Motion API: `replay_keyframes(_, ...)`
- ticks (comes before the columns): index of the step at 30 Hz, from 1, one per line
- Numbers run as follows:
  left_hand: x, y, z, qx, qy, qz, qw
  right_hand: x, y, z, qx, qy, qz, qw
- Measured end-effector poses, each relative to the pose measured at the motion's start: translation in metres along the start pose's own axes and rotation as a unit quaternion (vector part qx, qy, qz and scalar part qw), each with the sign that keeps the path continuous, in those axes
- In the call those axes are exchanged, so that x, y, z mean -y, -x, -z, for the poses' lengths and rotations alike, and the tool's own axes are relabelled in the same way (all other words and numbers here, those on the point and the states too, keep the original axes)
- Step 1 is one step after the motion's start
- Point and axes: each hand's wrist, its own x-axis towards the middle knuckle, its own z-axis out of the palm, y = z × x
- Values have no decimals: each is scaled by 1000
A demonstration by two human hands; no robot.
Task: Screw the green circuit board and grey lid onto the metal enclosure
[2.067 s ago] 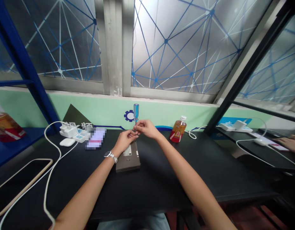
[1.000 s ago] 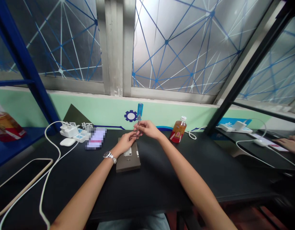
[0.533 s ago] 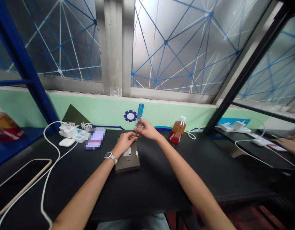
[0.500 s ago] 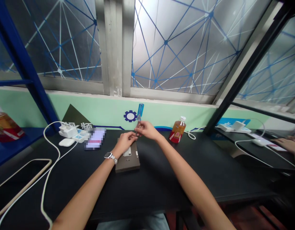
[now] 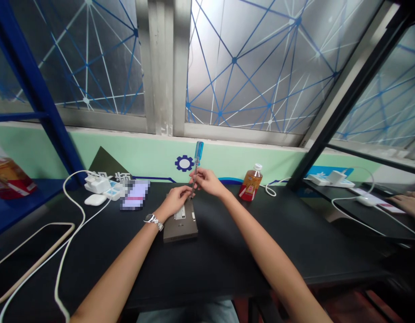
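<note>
A screwdriver (image 5: 198, 152) with a clear blue handle stands nearly upright, handle at the top and slightly tilted. My right hand (image 5: 205, 180) is closed, pinching its metal shaft between thumb and fingers. The shaft runs down to the fingertips of my left hand (image 5: 177, 199), which are pinched together around the lower end. Whatever small thing lies between those fingertips is too hidden to make out. Beneath my left hand a flat brown-grey box (image 5: 180, 229) with a white label lies on the black table (image 5: 221, 269). My left wrist wears a watch (image 5: 153, 220).
An amber drink bottle (image 5: 250, 184) stands to the right. On the left lie a phone (image 5: 135, 196), a white earbud case (image 5: 95, 199), chargers on a power strip (image 5: 115, 190) and looping cables (image 5: 68, 242). Another person's hand (image 5: 408, 204) shows at the far right.
The screwdriver's handle sits slightly higher, and more of its shaft shows around my right fingers. Both hands stay in nearly the same place over the box.
</note>
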Motion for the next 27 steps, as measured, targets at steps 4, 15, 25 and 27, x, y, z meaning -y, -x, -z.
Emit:
replay_keyframes(4,-4,5,6,-13,9,17,1000,3,1,1,-42,-18,25,999)
replay_keyframes(15,-10,43,29,21,-44,37,998,-30,50,-15,-240,-207,11,948)
replay_keyframes(25,-19,44,23,-4,-59,27,998,-31,69,-25,-295,-303,-77,903)
replay_keyframes(27,-21,45,22,-9,-58,24,998,-31,71,-27,-298,-309,-88,899)
